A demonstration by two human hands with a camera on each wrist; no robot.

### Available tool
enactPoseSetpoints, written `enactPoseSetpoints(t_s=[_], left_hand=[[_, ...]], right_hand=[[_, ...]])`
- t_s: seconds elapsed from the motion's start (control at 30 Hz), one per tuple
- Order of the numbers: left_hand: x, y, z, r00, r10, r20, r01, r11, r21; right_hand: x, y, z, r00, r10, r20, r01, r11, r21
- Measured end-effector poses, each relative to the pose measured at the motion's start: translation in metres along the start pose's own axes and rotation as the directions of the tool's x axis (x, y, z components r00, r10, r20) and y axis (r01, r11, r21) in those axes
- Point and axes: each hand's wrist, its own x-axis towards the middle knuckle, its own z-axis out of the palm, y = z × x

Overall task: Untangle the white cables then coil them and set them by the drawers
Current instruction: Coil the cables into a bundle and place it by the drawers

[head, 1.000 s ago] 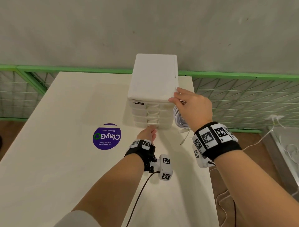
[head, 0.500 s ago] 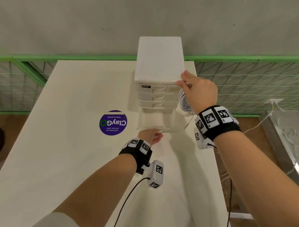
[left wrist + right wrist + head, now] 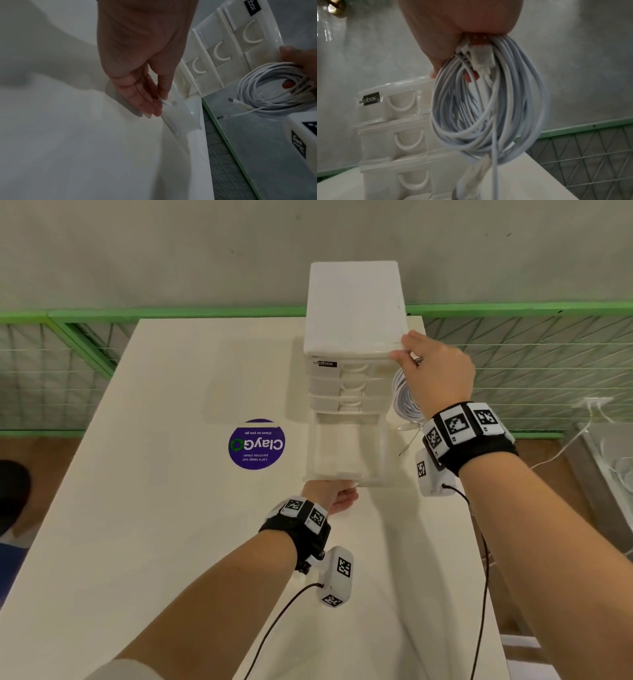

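A white drawer unit (image 3: 352,313) stands at the table's far edge, its bottom drawer (image 3: 346,455) pulled out towards me. My left hand (image 3: 337,491) pinches that drawer's front handle (image 3: 169,104) between thumb and fingers. My right hand (image 3: 411,356) holds a coil of white cables (image 3: 404,402) that hangs beside the unit's right side, while its fingertips touch the unit's top front corner. In the right wrist view the coil (image 3: 488,111) hangs from my curled fingers, with plug ends dangling below. The three upper drawers (image 3: 399,121) are closed.
A purple ClayGo sticker (image 3: 256,444) lies on the cream table (image 3: 171,508) left of the drawer. A green wire fence (image 3: 534,357) runs behind and to the right. A metal tray (image 3: 613,474) with more white cables sits off the table's right edge.
My left hand has drawn the bottom drawer out towards me, from closed to well open. My right hand has stayed at the unit's top corner with the coil.
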Motion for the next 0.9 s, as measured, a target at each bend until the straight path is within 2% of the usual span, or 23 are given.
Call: enactPoseSetpoints(t_s=[0.07, 0.13, 0.17, 0.27, 0.33, 0.4, 0.5, 0.57, 0.6, 0.67, 0.73, 0.8, 0.9], left_hand=[[0.001, 0.000, -0.001, 1.000, 0.017, -0.004, -0.017, 1.000, 0.011], [0.001, 0.000, -0.002, 0.999, 0.032, 0.002, -0.032, 0.999, 0.035], [0.001, 0.001, -0.002, 1.000, 0.028, 0.014, -0.029, 0.998, 0.062], [-0.007, 0.007, -0.005, 0.994, -0.074, 0.082, 0.051, 0.966, 0.255], [-0.013, 0.014, -0.012, 0.986, -0.104, 0.128, 0.035, 0.891, 0.452], [-0.016, 0.024, -0.019, 0.991, -0.005, 0.136, -0.075, 0.814, 0.576], [-0.016, 0.036, -0.024, 0.964, 0.251, 0.083, -0.248, 0.754, 0.608], [-0.015, 0.043, -0.023, 0.912, 0.407, 0.056, -0.336, 0.660, 0.672], [-0.015, 0.045, -0.020, 0.892, 0.447, 0.065, -0.352, 0.598, 0.720], [-0.015, 0.050, -0.014, 0.879, 0.457, 0.135, -0.365, 0.463, 0.808], [-0.011, 0.052, -0.005, 0.879, 0.437, 0.189, -0.380, 0.406, 0.831], [-0.003, 0.050, 0.002, 0.865, 0.465, 0.186, -0.375, 0.354, 0.857], [0.006, 0.045, 0.011, 0.831, 0.528, 0.175, -0.317, 0.190, 0.929]], right_hand=[[-0.010, 0.001, 0.003, 0.991, 0.069, -0.114, -0.058, 0.994, 0.097], [-0.023, -0.001, 0.009, 0.956, 0.173, -0.236, -0.109, 0.959, 0.261], [-0.031, -0.004, 0.014, 0.942, 0.227, -0.246, -0.136, 0.932, 0.336], [-0.046, -0.010, 0.042, 0.906, 0.402, -0.134, -0.255, 0.769, 0.586], [-0.050, -0.011, 0.065, 0.867, 0.495, -0.051, -0.330, 0.648, 0.686], [-0.051, -0.010, 0.085, 0.839, 0.544, -0.006, -0.382, 0.598, 0.705], [-0.055, -0.006, 0.106, 0.814, 0.578, 0.065, -0.430, 0.523, 0.736], [-0.058, -0.002, 0.116, 0.811, 0.576, 0.104, -0.474, 0.541, 0.695], [-0.060, 0.000, 0.120, 0.813, 0.569, 0.121, -0.491, 0.558, 0.669], [-0.059, 0.002, 0.125, 0.828, 0.539, 0.152, -0.508, 0.608, 0.611], [-0.055, 0.003, 0.126, 0.850, 0.499, 0.169, -0.505, 0.679, 0.534], [-0.049, 0.006, 0.124, 0.864, 0.464, 0.195, -0.501, 0.750, 0.431], [-0.043, 0.009, 0.122, 0.886, 0.399, 0.234, -0.457, 0.836, 0.304]])
